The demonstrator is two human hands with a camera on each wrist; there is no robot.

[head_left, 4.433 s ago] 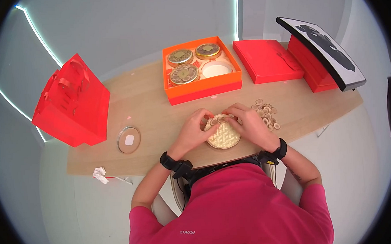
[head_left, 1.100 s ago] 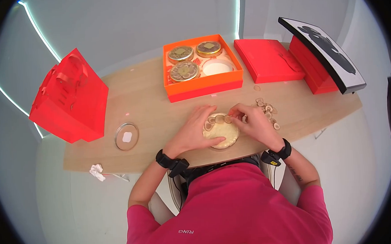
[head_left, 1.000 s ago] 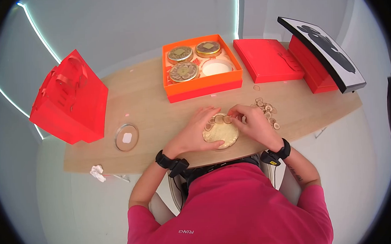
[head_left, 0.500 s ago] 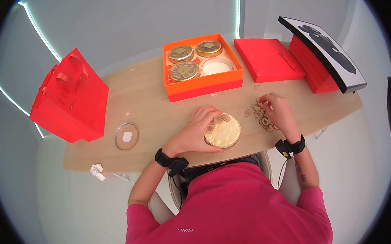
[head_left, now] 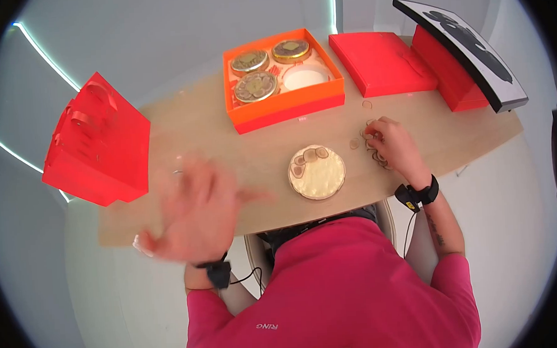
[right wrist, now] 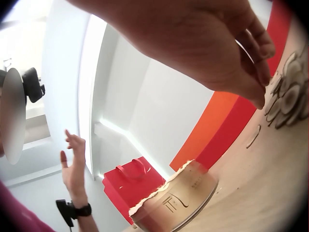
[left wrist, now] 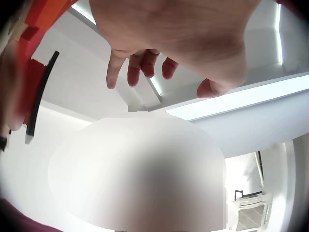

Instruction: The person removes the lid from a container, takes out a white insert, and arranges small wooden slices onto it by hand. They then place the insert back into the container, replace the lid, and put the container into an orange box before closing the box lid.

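Note:
My left hand (head_left: 198, 206) is blurred, raised off the tin with its fingers spread and holding nothing. In the left wrist view its fingers (left wrist: 112, 70) stand apart against the ceiling. A round tin (head_left: 321, 179) with a yellowish, crinkled top stands before me. Several brown-rimmed round slices (head_left: 310, 154) lie along its upper left edge. To the tin's right, my right hand (head_left: 398, 147) has bent fingers at a pile of the same slices (right wrist: 291, 99). Its thumb and fingertips are close together there; I cannot tell whether a slice is between them.
An orange-red box (head_left: 288, 110) holding three round tins and one vacant white recess stands at the back. Right of it are a flat red box (head_left: 383, 64) and a black-edged panel (head_left: 467, 50) leaning on a red box. A red gift bag (head_left: 110, 151) stands left.
Slices have been added on the tin's top. My right hand has gone from the tin to the pile. My left hand has let go of the tin and swung up and left.

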